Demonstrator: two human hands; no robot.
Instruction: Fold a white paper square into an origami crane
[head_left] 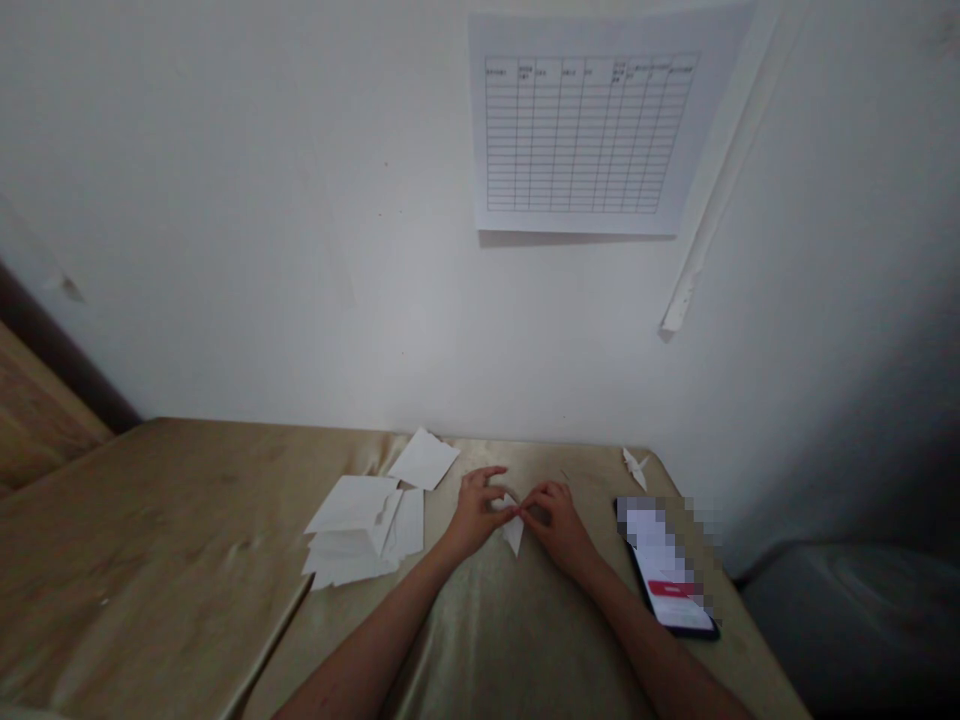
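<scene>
Between my two hands is a small piece of folded white paper (513, 536), its pointed end hanging down toward me. My left hand (478, 508) pinches its upper part with thumb and finger, the other fingers curved above. From the other side, my right hand (553, 515) closes thumb and fingertips on the same paper, close to the left fingertips. The fingers hide most of the upper folds. To the left lies a loose stack of white paper sheets (352, 510), with one square sheet (424, 460) apart behind it.
A phone (679, 600) with a lit, partly blurred screen lies right of my right arm. Behind it sits a small folded paper figure (635, 468). The cloth-covered table (187, 540) meets a white wall, where a printed chart (577, 140) hangs.
</scene>
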